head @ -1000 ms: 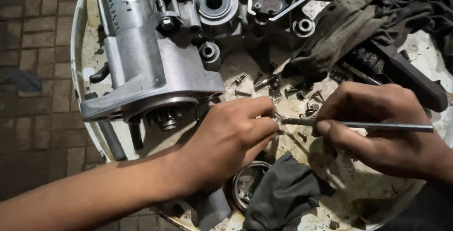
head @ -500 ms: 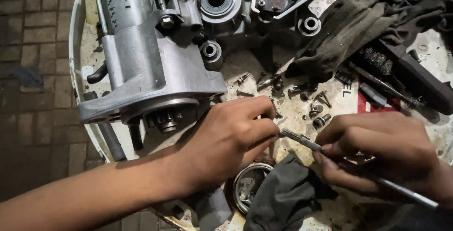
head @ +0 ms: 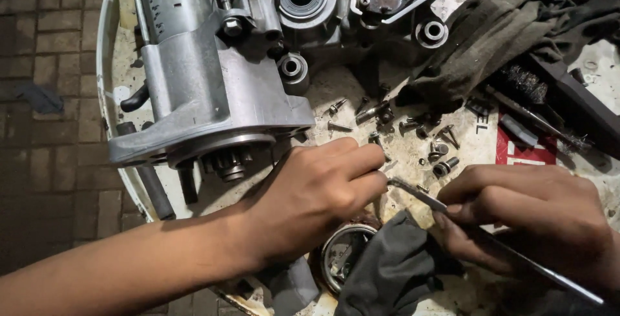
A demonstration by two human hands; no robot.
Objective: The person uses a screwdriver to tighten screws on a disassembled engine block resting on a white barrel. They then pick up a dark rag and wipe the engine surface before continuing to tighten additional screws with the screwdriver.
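My left hand (head: 320,193) is curled into a loose fist on the worktable, fingers pinched on something small that I cannot make out. My right hand (head: 529,216) grips a thin metal rod tool (head: 420,194); its tip points at the left fingertips and its shaft runs down to the lower right. A grey aluminium engine casing (head: 206,83) with a toothed shaft end lies just above the left hand. Loose screws and bolts (head: 439,151) are scattered above both hands.
A dark grey rag (head: 394,271) and a round metal part (head: 342,258) lie under my hands. An olive cloth (head: 504,38) and a wire brush (head: 529,90) sit at the upper right. The white table rim (head: 106,64) borders a brick floor (head: 45,96) on the left.
My right hand has swung down toward the lower right, tilting the rod from level to a steep diagonal. The left hand has stayed in place.
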